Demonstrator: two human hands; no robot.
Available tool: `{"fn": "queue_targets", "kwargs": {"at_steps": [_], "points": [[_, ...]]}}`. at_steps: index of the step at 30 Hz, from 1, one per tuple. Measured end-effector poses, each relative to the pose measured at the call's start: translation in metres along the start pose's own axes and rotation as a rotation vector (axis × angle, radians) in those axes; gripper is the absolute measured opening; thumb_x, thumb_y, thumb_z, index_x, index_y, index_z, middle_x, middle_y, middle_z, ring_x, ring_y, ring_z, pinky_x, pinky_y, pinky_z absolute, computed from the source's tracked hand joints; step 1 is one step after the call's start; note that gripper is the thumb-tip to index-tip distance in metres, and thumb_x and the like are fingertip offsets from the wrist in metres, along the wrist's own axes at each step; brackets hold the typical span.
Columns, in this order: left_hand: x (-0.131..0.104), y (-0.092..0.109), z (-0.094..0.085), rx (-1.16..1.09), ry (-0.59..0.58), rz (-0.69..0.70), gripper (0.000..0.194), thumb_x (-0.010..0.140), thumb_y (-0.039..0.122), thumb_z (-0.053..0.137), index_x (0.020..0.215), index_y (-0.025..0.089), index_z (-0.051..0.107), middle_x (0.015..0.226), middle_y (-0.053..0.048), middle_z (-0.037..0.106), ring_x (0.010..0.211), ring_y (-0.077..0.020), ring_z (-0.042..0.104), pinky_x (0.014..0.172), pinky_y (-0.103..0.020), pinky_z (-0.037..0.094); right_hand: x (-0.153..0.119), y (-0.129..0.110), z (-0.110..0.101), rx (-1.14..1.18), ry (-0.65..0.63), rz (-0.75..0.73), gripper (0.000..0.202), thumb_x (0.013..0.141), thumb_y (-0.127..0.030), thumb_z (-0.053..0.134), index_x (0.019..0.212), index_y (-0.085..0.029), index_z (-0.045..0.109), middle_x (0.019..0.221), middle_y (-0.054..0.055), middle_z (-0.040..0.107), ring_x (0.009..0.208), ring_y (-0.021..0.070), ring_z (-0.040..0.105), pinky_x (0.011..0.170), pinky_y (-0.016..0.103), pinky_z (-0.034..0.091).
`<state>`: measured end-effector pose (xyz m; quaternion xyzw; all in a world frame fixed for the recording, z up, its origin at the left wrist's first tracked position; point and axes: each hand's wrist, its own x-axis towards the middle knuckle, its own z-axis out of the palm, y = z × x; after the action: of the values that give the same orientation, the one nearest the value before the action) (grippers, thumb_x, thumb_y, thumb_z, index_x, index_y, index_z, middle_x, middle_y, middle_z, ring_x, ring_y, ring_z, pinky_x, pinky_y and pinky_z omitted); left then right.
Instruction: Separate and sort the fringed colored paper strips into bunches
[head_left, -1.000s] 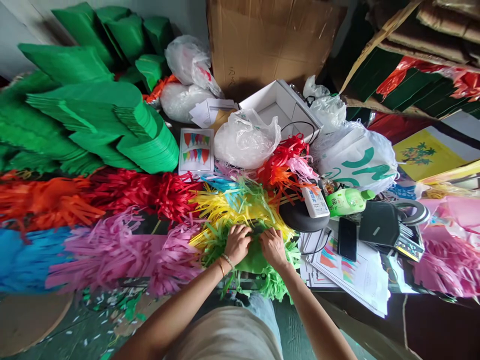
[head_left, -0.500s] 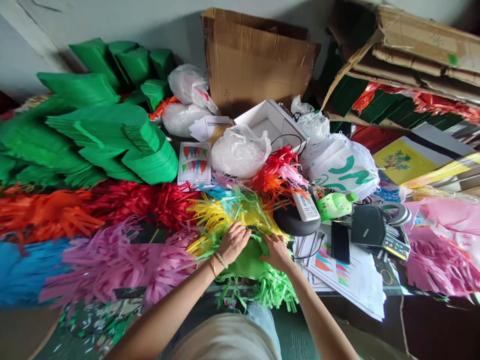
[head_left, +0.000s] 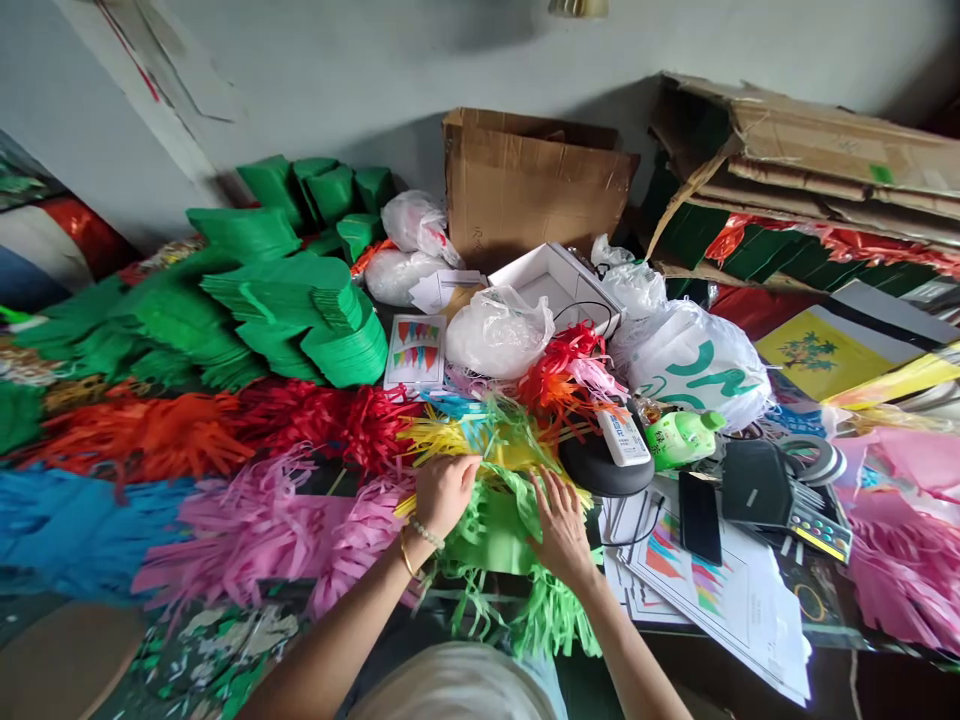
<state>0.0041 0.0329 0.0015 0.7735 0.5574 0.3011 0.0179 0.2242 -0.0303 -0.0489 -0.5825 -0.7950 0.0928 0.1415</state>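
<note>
A light green fringed sheet (head_left: 506, 535) lies in front of me at the table edge, its loose strips hanging toward my lap. At its left top corner, my left hand (head_left: 446, 497) is closed with the fingertips pinched on the green fringe. My right hand (head_left: 564, 528) rests on the right side of the same sheet, fingers spread and stretched forward. Just beyond both hands lie yellow fringed strips (head_left: 431, 437), with light blue strips (head_left: 454, 405) behind. Pink fringed sheets (head_left: 255, 525) are left of my left hand.
Green stacks (head_left: 277, 290) stand at the back left, beside plastic bags (head_left: 499, 330) and a cardboard box (head_left: 536, 190). Right of my hands are a black case (head_left: 592, 460), a green bottle (head_left: 684, 438), a phone (head_left: 700, 518) and printed papers (head_left: 750, 610). Blue fringe (head_left: 90, 520) lies far left.
The view has tilted up and shifted left. My left hand has turned, its fingers curling out of sight. My right hand's fingers have stretched further forward over the green fringe.
</note>
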Motion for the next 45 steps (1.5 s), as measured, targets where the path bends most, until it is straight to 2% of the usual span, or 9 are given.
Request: {"fn": "queue_targets", "kwargs": {"at_steps": [3, 7, 14, 20, 25, 29, 33, 36, 45], "points": [[-0.008, 0.011, 0.011, -0.035, -0.003, 0.014, 0.021, 0.090, 0.014, 0.054, 0.084, 0.021, 0.073, 0.064, -0.001, 0.074, 0.058, -0.0184, 0.068, 0.064, -0.031, 0.053, -0.020, -0.034, 0.018, 0.055, 0.115, -0.070, 0.051, 0.088, -0.009, 0.044, 0.137, -0.023, 0.048, 0.125, 0.013, 0.060, 0.118, 0.0288, 0.054, 0.100, 0.047, 0.042], [-0.008, 0.029, 0.011, -0.102, 0.022, 0.071, 0.021, 0.092, 0.015, 0.053, 0.091, 0.021, 0.073, 0.075, -0.003, 0.076, 0.068, -0.0179, 0.071, 0.072, -0.031, 0.055, -0.022, -0.053, 0.065, 0.066, 0.093, -0.006, 0.069, 0.081, 0.003, 0.034, 0.146, -0.019, 0.036, 0.126, 0.015, 0.061, 0.117, 0.0290, 0.056, 0.097, 0.048, 0.047], [0.042, 0.042, -0.044, -0.183, 0.309, 0.267, 0.028, 0.091, 0.009, 0.055, 0.110, 0.025, 0.070, 0.098, -0.003, 0.078, 0.089, -0.0176, 0.072, 0.089, -0.035, 0.054, -0.025, -0.038, 0.103, 0.019, -0.012, 0.200, 0.069, 0.088, -0.012, 0.044, 0.153, -0.017, 0.022, 0.145, 0.020, 0.046, 0.131, 0.0348, 0.046, 0.082, 0.046, 0.057], [0.079, 0.037, -0.131, -0.195, 0.598, 0.327, 0.032, 0.085, 0.003, 0.064, 0.108, 0.023, 0.072, 0.096, -0.003, 0.078, 0.088, -0.0177, 0.073, 0.085, -0.033, 0.056, -0.020, -0.047, 0.089, -0.003, -0.092, 0.232, 0.062, 0.085, -0.006, 0.046, 0.146, -0.013, 0.039, 0.143, 0.021, 0.048, 0.128, 0.0342, 0.050, 0.091, 0.046, 0.053], [0.069, 0.015, -0.182, 0.044, 0.794, 0.393, 0.045, 0.078, -0.001, 0.069, 0.117, 0.023, 0.068, 0.102, -0.003, 0.077, 0.093, -0.0194, 0.072, 0.090, -0.035, 0.057, -0.015, -0.070, 0.008, 0.202, -0.076, 0.019, 0.036, 0.086, -0.009, 0.050, 0.116, -0.020, 0.067, 0.117, 0.011, 0.069, 0.108, 0.0269, 0.065, 0.089, 0.036, 0.052], [0.055, 0.013, -0.163, 0.178, 0.427, 0.750, 0.028, 0.088, 0.003, 0.060, 0.115, 0.009, 0.067, 0.102, -0.010, 0.077, 0.098, -0.0198, 0.072, 0.092, -0.032, 0.057, -0.009, -0.085, -0.100, 0.671, -0.168, -0.236, 0.018, 0.090, -0.031, 0.062, 0.075, -0.026, 0.070, 0.062, -0.004, 0.067, 0.052, 0.0121, 0.062, 0.054, 0.021, 0.046], [0.043, 0.014, -0.126, 0.029, 0.303, 0.752, 0.031, 0.093, 0.002, 0.049, 0.121, 0.008, 0.062, 0.103, -0.011, 0.076, 0.102, -0.0196, 0.071, 0.092, -0.034, 0.059, 0.031, -0.101, -0.161, 0.591, 0.345, -0.040, 0.011, 0.087, -0.033, 0.066, 0.092, -0.024, 0.069, 0.088, 0.006, 0.070, 0.080, 0.0212, 0.064, 0.073, 0.031, 0.050], [0.039, 0.009, -0.112, -0.048, 0.262, 0.699, 0.029, 0.096, 0.006, 0.045, 0.119, 0.012, 0.063, 0.103, -0.009, 0.077, 0.100, -0.0184, 0.071, 0.093, -0.035, 0.058, 0.066, -0.108, -0.154, 0.524, 0.327, -0.097, 0.017, 0.089, -0.030, 0.064, 0.105, -0.027, 0.069, 0.112, 0.008, 0.066, 0.105, 0.0246, 0.059, 0.088, 0.036, 0.049], [0.045, -0.012, -0.081, -0.315, 0.143, 0.443, 0.027, 0.095, 0.006, 0.048, 0.110, 0.021, 0.065, 0.097, -0.002, 0.076, 0.089, -0.0160, 0.070, 0.092, -0.037, 0.054, 0.090, -0.092, -0.102, 0.675, 0.196, 0.033, 0.008, 0.090, -0.027, 0.063, 0.085, -0.024, 0.069, 0.104, 0.006, 0.063, 0.103, 0.0228, 0.058, 0.090, 0.035, 0.046]]}}
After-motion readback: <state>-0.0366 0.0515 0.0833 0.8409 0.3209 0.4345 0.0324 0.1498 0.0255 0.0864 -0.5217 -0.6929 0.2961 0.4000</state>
